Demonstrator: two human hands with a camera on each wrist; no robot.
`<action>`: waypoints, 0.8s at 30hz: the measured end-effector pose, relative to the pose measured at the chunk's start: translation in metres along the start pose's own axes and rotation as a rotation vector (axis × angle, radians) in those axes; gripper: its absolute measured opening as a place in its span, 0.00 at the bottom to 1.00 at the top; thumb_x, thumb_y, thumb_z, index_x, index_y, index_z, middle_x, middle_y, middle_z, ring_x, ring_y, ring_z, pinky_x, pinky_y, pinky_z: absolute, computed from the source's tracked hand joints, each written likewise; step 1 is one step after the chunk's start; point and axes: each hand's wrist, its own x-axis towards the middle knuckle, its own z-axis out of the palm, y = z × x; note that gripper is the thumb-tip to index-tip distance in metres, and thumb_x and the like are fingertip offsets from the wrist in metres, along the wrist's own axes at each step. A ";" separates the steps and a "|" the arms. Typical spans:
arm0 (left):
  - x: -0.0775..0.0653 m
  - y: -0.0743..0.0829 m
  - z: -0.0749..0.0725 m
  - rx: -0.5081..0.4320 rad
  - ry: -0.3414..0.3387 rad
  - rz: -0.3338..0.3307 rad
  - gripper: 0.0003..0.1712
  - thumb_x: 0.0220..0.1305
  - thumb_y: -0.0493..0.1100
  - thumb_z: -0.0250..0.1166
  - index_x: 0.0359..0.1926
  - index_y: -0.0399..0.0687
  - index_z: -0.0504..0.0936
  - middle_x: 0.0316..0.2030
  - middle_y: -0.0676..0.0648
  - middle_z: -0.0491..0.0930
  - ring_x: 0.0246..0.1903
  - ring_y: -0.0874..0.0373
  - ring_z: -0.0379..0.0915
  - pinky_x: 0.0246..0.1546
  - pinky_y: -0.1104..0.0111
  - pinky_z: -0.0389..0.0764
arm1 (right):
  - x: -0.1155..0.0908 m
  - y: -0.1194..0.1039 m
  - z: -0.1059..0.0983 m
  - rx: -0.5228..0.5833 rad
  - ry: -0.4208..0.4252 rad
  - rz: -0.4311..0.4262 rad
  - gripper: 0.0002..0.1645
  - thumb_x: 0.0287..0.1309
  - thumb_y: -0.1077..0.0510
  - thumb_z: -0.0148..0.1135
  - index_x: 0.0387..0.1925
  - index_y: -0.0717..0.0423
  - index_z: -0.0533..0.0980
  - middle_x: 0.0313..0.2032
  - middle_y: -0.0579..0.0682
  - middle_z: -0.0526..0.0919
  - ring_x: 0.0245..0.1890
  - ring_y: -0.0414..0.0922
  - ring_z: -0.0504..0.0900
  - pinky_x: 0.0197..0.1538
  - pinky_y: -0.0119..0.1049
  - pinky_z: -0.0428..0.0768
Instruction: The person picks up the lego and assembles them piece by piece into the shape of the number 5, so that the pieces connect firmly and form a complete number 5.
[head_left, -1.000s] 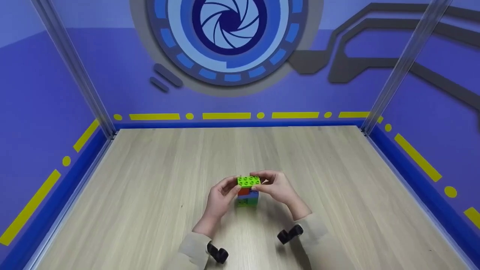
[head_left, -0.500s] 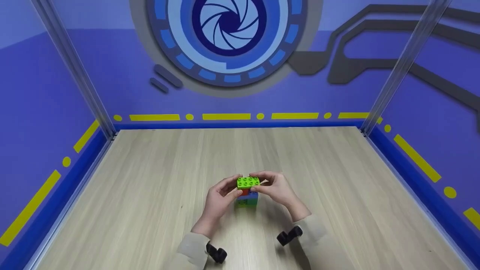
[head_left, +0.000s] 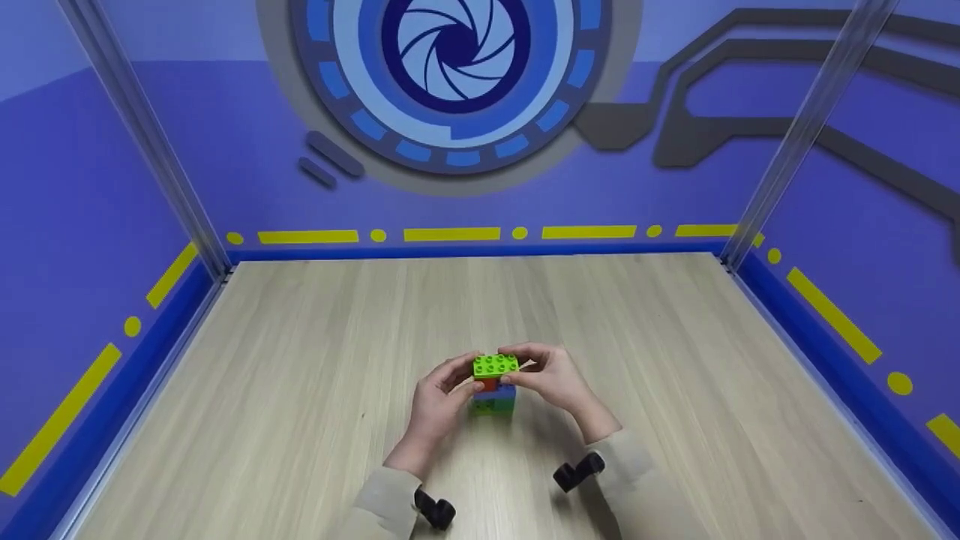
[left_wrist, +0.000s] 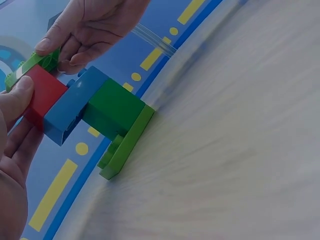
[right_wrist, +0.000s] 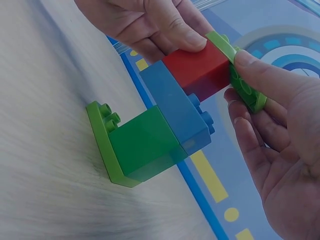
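Note:
A stack of toy building bricks stands on the table in front of me. Its base is a light green plate (right_wrist: pixel 104 142), bearing a dark green brick (right_wrist: pixel 145 142) on one end. Across that lies a blue brick (right_wrist: pixel 175 105), with a red brick (right_wrist: pixel 197 70) on part of it. A second light green plate (head_left: pixel 496 365) tops the red brick and overhangs it on the right. My left hand (head_left: pixel 439 397) pinches the red brick, thumb on its near face. My right hand (head_left: pixel 559 379) pinches the overhanging end of the top plate between thumb and fingers.
The stack stands on a wood-grain table (head_left: pixel 300 375). Blue printed panels (head_left: pixel 465 202) wall in the back and both sides, with metal posts (head_left: pixel 810 135) at the corners. Black wrist devices (head_left: pixel 579 471) sit at both cuffs.
My left thumb has slid down slightly from the top plate's edge to the red brick. The right hand stays at the plate, and the stack keeps its place.

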 end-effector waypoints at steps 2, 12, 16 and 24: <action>0.000 0.000 0.001 -0.009 0.006 0.012 0.26 0.65 0.36 0.70 0.64 0.42 0.80 0.61 0.40 0.81 0.62 0.46 0.79 0.64 0.66 0.80 | 0.000 -0.001 0.000 -0.004 0.006 0.004 0.24 0.60 0.59 0.74 0.57 0.63 0.82 0.52 0.61 0.87 0.44 0.43 0.84 0.46 0.25 0.84; 0.000 -0.002 0.002 -0.022 0.007 0.010 0.28 0.65 0.36 0.69 0.65 0.36 0.77 0.61 0.39 0.81 0.63 0.44 0.78 0.64 0.65 0.80 | 0.000 -0.001 0.001 -0.027 0.015 0.019 0.24 0.59 0.58 0.75 0.56 0.60 0.83 0.52 0.60 0.88 0.45 0.46 0.84 0.46 0.25 0.84; -0.001 -0.002 0.002 -0.017 0.005 0.002 0.28 0.66 0.37 0.70 0.66 0.38 0.78 0.62 0.39 0.81 0.63 0.44 0.78 0.64 0.65 0.80 | 0.000 0.001 0.000 -0.011 0.001 0.001 0.24 0.59 0.59 0.75 0.57 0.61 0.82 0.53 0.60 0.87 0.46 0.44 0.85 0.47 0.26 0.85; 0.000 -0.003 0.001 -0.005 0.013 0.018 0.26 0.65 0.37 0.70 0.64 0.43 0.80 0.61 0.40 0.82 0.63 0.47 0.79 0.65 0.63 0.80 | -0.001 0.005 -0.004 0.037 -0.052 -0.045 0.29 0.59 0.60 0.75 0.61 0.66 0.79 0.57 0.63 0.85 0.49 0.42 0.86 0.51 0.27 0.86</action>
